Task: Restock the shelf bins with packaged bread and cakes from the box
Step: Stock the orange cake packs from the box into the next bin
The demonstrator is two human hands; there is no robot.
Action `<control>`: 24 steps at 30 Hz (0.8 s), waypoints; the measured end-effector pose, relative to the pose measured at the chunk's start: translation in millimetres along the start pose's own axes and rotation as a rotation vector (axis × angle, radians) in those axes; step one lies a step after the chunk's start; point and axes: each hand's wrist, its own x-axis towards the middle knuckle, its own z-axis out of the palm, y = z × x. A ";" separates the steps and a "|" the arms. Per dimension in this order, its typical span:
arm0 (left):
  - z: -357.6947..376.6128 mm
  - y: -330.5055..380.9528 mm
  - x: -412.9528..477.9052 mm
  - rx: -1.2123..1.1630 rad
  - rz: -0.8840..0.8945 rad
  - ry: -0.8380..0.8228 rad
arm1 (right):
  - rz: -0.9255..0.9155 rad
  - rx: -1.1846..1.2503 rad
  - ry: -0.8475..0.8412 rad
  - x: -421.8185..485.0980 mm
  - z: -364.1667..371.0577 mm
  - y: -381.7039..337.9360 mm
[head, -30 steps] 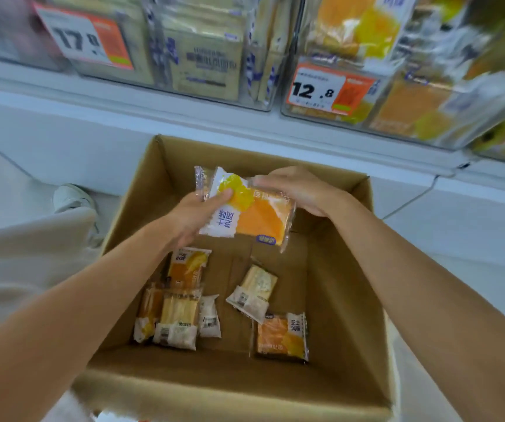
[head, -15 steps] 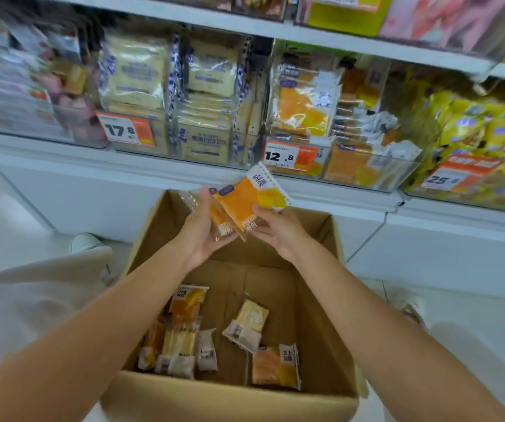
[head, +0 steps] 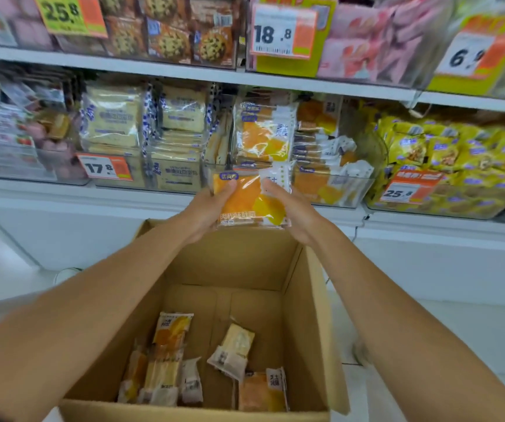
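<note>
Here the left hand (head: 205, 213) and the right hand (head: 294, 214) hold one orange bread packet (head: 242, 202) between them, upright, with its printed face toward the camera. The left thumb is pressed on the packet's upper left corner and the right thumb on its upper right part, beside the white strip. The other fingers of both hands go round behind the wrapper and are mostly hidden, so I cannot tell how they are spread. Whether a second packet sits behind the first is also unclear. The packet is above the far rim of the cardboard box (head: 312, 300) and directly in front of the clear bin (head: 348, 193) on the lower shelf, which is stocked with matching orange packs; whether it touches the bin's front wall cannot be made out. On the box floor lie loose packets (head: 166, 370) in a cluster at the near left, a pale packet (head: 234, 350) tilted near the middle, and a flat packet (head: 257, 391) at the near right. Left of the clear bin stand pale bread packs (head: 114, 123) with a 17.8 price tag (head: 105, 168); to the right, yellow packs (head: 458, 153) sit behind a 25.8 price tag (head: 400, 192). The upper shelf holds cookie packs (head: 166, 41) and pink packs (head: 382, 41)
</note>
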 end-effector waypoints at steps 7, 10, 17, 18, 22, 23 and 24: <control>49.5 44.7 84.2 0.460 0.394 0.029 | -0.016 0.116 0.131 23.4 -89.5 -34.3; 55.3 61.4 134.3 0.898 0.707 0.235 | -0.072 0.096 0.223 44.0 -128.5 -58.4; 38.4 41.7 197.5 1.471 0.842 0.378 | -0.182 -0.051 0.410 144.9 -191.0 -92.0; 37.3 40.4 198.7 1.458 0.839 0.385 | -0.200 -0.055 0.419 169.4 -202.0 -92.9; 38.9 40.3 192.3 1.411 0.885 0.397 | -0.268 -0.038 0.443 179.6 -172.0 -107.7; 39.0 40.5 191.4 1.412 0.890 0.396 | -0.268 -0.032 0.486 182.4 -166.2 -108.6; 38.7 40.6 190.6 1.417 0.891 0.395 | -0.260 -0.038 0.515 191.3 -166.6 -107.2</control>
